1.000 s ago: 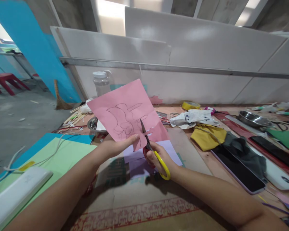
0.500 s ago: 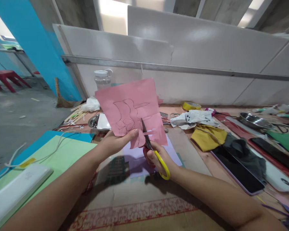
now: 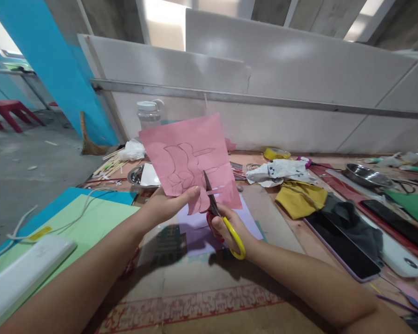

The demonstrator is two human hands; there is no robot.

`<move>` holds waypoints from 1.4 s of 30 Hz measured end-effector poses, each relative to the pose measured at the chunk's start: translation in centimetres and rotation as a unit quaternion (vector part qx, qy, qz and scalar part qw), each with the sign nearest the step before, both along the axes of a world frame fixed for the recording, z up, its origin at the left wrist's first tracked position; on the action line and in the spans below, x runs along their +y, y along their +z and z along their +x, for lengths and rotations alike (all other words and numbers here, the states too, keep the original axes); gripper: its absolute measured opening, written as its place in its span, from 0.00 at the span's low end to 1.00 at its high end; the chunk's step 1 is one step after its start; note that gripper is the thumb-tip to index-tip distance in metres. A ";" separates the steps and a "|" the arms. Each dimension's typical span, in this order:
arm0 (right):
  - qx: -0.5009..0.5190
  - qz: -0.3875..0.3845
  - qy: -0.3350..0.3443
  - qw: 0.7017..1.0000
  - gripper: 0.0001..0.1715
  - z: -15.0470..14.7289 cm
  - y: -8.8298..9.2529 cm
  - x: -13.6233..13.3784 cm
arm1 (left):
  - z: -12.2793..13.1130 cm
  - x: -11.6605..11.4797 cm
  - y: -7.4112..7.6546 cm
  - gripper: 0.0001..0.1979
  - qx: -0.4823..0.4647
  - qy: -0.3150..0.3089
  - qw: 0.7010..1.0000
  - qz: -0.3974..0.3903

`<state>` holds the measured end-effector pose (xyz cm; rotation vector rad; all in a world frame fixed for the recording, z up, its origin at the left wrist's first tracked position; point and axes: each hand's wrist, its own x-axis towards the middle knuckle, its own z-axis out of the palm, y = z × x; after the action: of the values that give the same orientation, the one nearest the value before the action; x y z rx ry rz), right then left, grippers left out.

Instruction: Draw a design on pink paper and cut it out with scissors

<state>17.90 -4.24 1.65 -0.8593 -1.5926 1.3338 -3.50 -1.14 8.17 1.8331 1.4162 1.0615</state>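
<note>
While left fingers [image 3: 191, 192] pinch pink paper [image 3: 186, 160] and right fingers [image 3: 216, 225] grip scissors [image 3: 212, 202], a metal bowl [image 3: 135, 176] bears white paper [image 3: 149, 175].

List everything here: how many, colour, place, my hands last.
Rectangular drawn paper: one, pink, raised centre
Metal scissors: one, red and yellow handles, centre
Loose paper sheets: count unclear, purple, below scissors
Flat cardboard: one, brown, underneath
Lidded bottle: one, clear, behind drawn paper
Shiny metal dishes: two, silver, left and right
Tape roll: one, yellow, far back
Rectangular phones: two, black screens, right
Large flat sheets: at least two, green and blue, left
Long case: one, white, front left
Straw broom: one, tan, back left
Stools: uncounted, red, far left
Smaller clutter: uncounted, mixed, back and sides
Left hand: one, bare, gripping drawn paper
Right hand: one, bare, holding scissors
</note>
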 end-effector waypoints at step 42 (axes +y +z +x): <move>-0.025 -0.008 0.001 1.000 0.40 0.0 0.2 -0.3 | 0.6 -0.2 1.8 0.18 0.059 -0.017 0.994 0.087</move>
<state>17.89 -4.57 1.84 -0.9078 -1.6246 1.3378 -2.88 -1.36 9.98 2.0680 1.3907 1.1046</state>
